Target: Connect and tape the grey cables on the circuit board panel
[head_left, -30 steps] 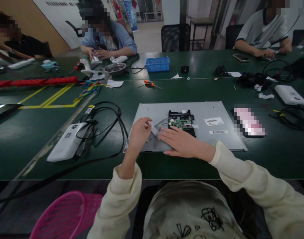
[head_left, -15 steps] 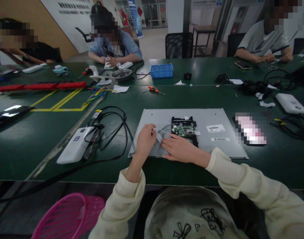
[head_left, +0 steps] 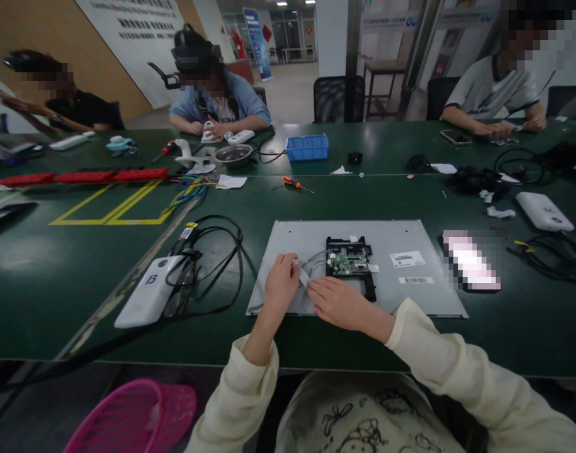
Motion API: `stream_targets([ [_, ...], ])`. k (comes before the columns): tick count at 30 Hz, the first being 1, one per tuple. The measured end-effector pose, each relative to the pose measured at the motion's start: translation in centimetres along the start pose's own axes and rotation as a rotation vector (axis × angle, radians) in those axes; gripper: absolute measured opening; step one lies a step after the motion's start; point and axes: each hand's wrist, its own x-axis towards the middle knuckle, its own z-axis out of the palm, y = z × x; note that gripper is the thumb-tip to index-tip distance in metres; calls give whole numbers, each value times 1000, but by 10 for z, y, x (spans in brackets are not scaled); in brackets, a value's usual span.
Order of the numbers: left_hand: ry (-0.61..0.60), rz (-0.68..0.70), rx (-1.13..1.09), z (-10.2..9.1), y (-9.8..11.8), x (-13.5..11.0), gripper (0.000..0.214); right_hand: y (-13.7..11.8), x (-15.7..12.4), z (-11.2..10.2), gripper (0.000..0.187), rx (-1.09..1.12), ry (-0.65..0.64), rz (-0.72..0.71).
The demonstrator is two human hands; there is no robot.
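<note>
In the workroom (head_left: pixel 292 94), a dark green desk (head_left: pixel 250 201) carries a display panel (head_left: pixel 391 290), flat and back up, presumably for access; over its near edge the right hand (head_left: pixel 340 302) lies extended, perhaps for steadying, and the left hand (head_left: pixel 281 282), left of the circuit board (head_left: pixel 345 264), pinches one end of a pale strip (head_left: pixel 303 276)

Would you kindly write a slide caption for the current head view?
Left hand pinching a pale strip, right hand at its other end, beside a circuit board on a grey panel.
</note>
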Motion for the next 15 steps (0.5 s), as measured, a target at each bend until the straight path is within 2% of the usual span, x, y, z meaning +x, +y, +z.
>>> stream_targets([
  [4,39,4,-39,1,-3,1,21,-4,1,3,34,-4,28,24],
  [9,164,-15,-124,-6,3,-7,20,-5,1,5,31,28,34,38],
  [12,203,31,-1,-15,15,-28,28,-4,0,6,30,33,35,39],
  [15,182,88,178,-21,29,-57,38,-3,-2,8,31,22,34,34],
])
